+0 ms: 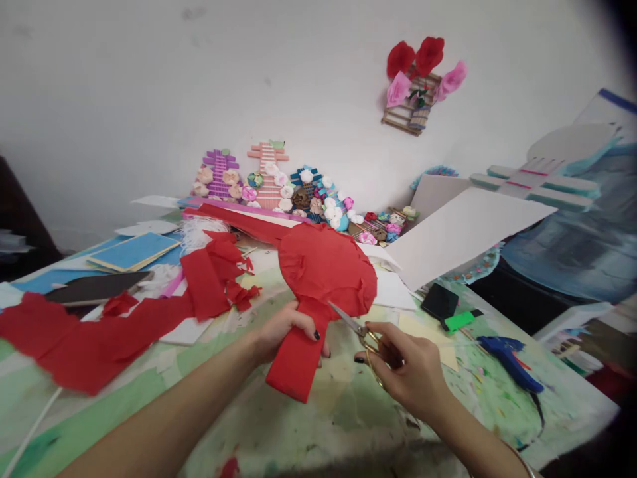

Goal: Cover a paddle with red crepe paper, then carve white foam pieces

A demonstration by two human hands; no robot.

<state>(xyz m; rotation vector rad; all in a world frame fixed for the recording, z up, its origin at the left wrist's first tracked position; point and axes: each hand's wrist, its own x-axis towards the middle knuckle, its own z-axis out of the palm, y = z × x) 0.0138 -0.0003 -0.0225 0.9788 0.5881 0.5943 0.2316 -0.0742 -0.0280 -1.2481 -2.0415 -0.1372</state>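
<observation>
Head view: from above, facing forward and down
Table (pixel 279 431): close below
Wall (pixel 298 79): farther off, straight ahead

Soft, diffuse light greys the wall (pixel 298 86), with stretched, blurry edges (black at top right).

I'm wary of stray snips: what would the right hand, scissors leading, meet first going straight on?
The right hand, scissors leading, would likely meet the red paddle-shaped piece first, near its neck; whether the tips already touch it is unclear.
</observation>
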